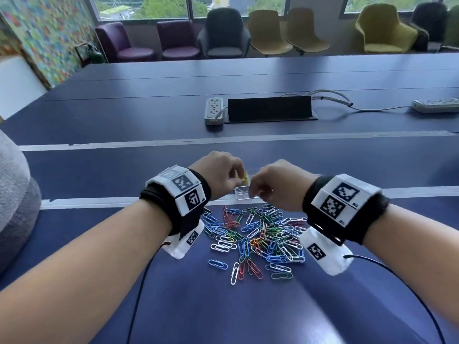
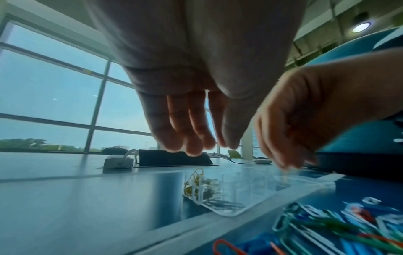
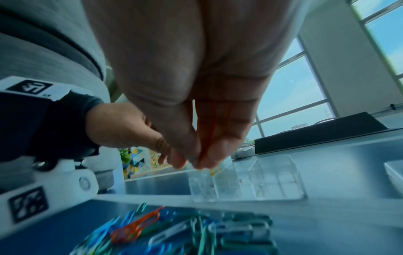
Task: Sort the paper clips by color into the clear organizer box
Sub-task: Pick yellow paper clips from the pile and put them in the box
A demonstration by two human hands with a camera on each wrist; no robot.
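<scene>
Hovering over the clear organizer box, our left hand has fingers relaxed, empty. Our right hand pinches a red clip w/ thumb & fingers pressed together. Yellow clips sit in the box's left end; the mixed clip pile lies just nearer us than the box.

Both forearms reach forward with banded wrists, the left hand hanging palm down with loosely extended fingers holding nothing, while the right hand, close beside it, pinches an orange-red paper clip against its fingertips
</scene>
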